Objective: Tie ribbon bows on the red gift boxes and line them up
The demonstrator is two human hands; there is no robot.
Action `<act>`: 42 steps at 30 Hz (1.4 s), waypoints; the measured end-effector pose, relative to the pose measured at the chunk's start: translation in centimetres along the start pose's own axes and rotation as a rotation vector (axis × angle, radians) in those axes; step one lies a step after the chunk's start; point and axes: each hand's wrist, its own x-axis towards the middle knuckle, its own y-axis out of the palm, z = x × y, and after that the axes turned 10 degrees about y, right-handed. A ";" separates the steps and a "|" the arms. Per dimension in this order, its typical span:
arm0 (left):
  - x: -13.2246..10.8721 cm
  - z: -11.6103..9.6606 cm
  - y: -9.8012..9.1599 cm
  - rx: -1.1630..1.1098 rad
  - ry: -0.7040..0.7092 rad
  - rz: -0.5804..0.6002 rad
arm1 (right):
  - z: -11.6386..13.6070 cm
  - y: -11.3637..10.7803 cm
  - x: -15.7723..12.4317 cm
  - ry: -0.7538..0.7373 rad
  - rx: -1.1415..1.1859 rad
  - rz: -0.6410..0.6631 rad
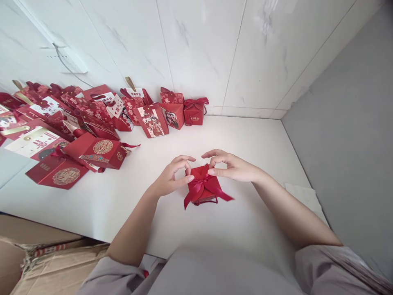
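Observation:
A small red gift box sits on the white table in front of me. It is topped with a shiny red ribbon bow, whose two tails spread toward me, one to each side. A dark red cord shows along its near side. My left hand is at the bow's left loop, thumb and index finger pinched together on the ribbon. On the opposite side my right hand pinches the right loop the same way. The middle fingers of both hands are raised above the box, and the palms stay off it.
Several red gift boxes crowd the left and back of the table. One ribbon-tied box stands against the marbled wall. White paper lies at the right edge by a grey panel. Cardboard boxes are at lower left.

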 end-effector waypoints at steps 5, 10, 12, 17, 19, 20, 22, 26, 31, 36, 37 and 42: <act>-0.4 0.3 -1.2 0.037 -0.044 0.079 | -0.2 0.0 -0.1 -0.012 -0.056 0.048; -0.6 0.3 -1.3 -0.034 -0.033 0.083 | -0.3 0.0 -0.1 -0.012 -0.046 0.053; -0.6 0.4 -1.3 -0.063 -0.018 0.039 | -0.2 0.0 -0.1 0.005 -0.037 0.068; -0.5 0.7 -1.2 -0.079 -0.036 0.104 | 0.0 0.0 -0.2 0.006 -0.046 0.082; -0.4 0.8 -1.1 -0.106 -0.052 0.146 | 0.0 0.1 -0.1 0.008 -0.035 0.096; -0.3 0.8 -1.1 -0.130 -0.054 0.154 | 0.0 0.1 -0.1 0.010 -0.025 0.101; -0.2 0.8 -1.0 -0.192 -0.051 0.151 | -0.1 0.2 0.0 0.003 -0.007 0.103; -0.1 1.0 -0.8 -0.236 -0.077 0.097 | -0.3 0.3 0.0 -0.021 -0.002 0.079; 0.0 0.9 -0.1 -0.093 -0.101 -0.068 | -0.1 0.3 0.0 -0.043 0.012 0.087; 0.2 0.3 0.7 0.171 -0.054 -0.181 | 0.0 0.7 0.1 -0.064 0.021 0.126; 0.2 0.1 0.8 0.196 -0.042 -0.192 | 0.0 0.8 0.2 -0.060 0.028 0.128; 0.4 -0.4 1.8 0.168 0.027 -0.230 | -0.3 0.9 0.3 -0.060 0.095 0.089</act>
